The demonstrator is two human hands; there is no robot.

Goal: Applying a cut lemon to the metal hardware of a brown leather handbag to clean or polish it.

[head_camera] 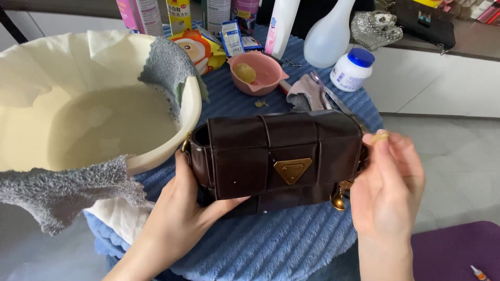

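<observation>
- The left hand [179, 218] is gripping the dark brown woven leather handbag [276, 156] from beneath.
- The right hand [388, 182], fingers pinched on a yellowish dab, is touching the handbag's end beside the cream plastic basin [190, 117].

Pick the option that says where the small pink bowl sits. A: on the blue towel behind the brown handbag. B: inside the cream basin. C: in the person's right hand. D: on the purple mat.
A: the pink bowl rests on the blue towel, beyond the brown handbag held by both hands.
</observation>
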